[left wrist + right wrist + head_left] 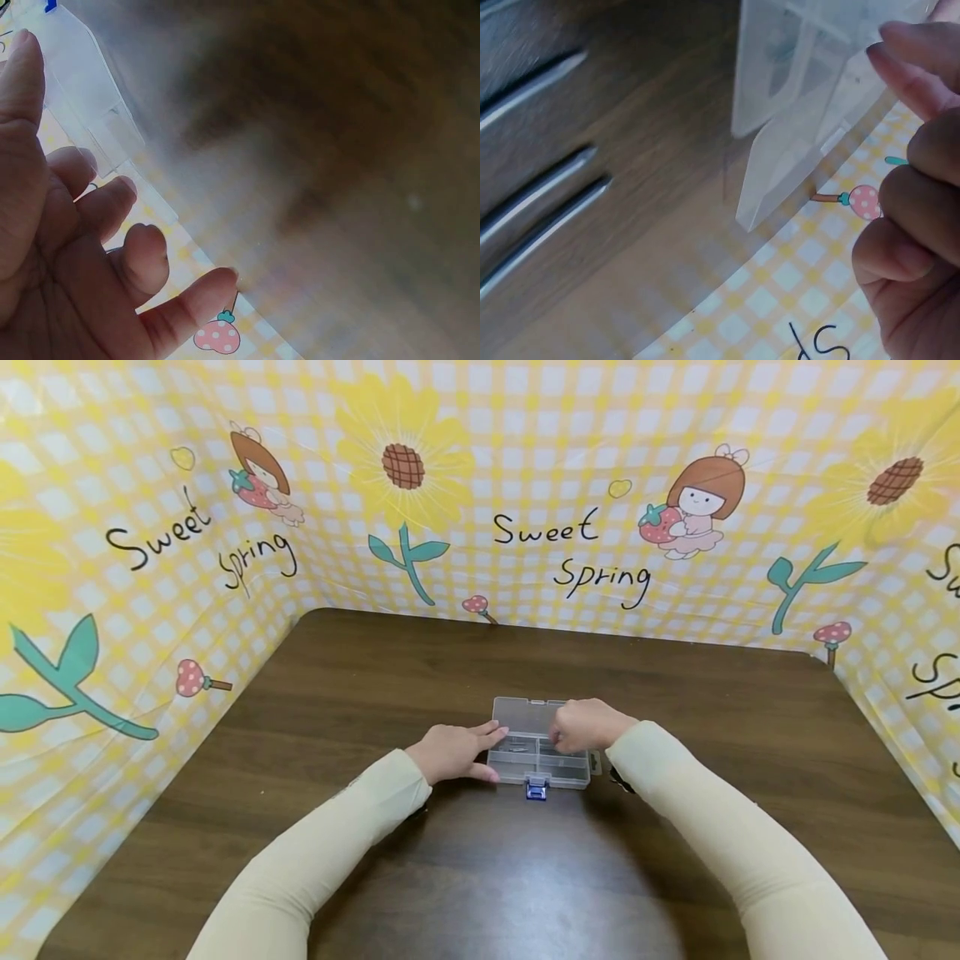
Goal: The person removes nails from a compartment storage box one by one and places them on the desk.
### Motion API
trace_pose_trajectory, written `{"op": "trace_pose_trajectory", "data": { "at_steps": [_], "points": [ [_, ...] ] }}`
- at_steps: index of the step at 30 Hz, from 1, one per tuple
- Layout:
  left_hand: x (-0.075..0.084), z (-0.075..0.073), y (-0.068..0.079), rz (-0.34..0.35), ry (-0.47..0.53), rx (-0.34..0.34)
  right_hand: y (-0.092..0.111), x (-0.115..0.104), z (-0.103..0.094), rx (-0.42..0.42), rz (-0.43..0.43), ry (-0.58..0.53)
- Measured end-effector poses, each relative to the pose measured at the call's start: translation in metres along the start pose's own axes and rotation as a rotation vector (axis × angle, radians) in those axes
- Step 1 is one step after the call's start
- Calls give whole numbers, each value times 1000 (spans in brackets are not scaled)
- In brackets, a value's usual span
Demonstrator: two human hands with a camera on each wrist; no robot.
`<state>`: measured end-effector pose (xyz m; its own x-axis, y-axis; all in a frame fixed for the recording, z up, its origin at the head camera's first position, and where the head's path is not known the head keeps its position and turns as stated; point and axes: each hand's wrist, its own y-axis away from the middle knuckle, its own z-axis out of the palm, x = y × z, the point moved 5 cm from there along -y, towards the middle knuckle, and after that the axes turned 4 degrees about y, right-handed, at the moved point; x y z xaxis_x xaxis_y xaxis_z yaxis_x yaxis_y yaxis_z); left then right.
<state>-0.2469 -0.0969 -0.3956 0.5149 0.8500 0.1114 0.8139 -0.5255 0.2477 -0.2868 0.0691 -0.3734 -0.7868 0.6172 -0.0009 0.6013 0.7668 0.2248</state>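
A clear plastic compartment box (512,769) lies on the table with its lid (517,714) raised at the back and a blue latch (536,790) at the front. Small slim pieces (516,747) lie in its back left compartment. My left hand (453,752) touches the box's left side, fingers spread and fairly straight. Over the back right compartment is my right hand (588,725), fingers curled, thumb and forefinger tips close together. I see nothing between those tips in the right wrist view, where the box (776,82) stands beside them.
The brown wooden table (360,668) surrounds the box. A yellow checked cloth (442,568) with printed flowers rises along the back and sides. Several shiny slim metal shapes (551,229) cross the left of the right wrist view; what they belong to is unclear.
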Motion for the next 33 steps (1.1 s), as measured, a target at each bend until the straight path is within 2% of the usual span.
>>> {"op": "trace_pose_trajectory", "data": {
  "at_steps": [7,13,25,30,33],
  "points": [
    [0,1,-2,-1,-10,-6,-3,-8,2,3,-25,70],
    [0,0,-3,7,-18,0,-6,-8,5,2,-2,82],
    [0,0,-4,-4,-41,-13,-13,-12,5,3,-10,120],
    [0,1,-4,2,-47,-1,-14,-12,5,-31,-19,106],
    [1,1,-3,6,-44,-4,-15,-12,4,-88,-19,77]
  ]
}}
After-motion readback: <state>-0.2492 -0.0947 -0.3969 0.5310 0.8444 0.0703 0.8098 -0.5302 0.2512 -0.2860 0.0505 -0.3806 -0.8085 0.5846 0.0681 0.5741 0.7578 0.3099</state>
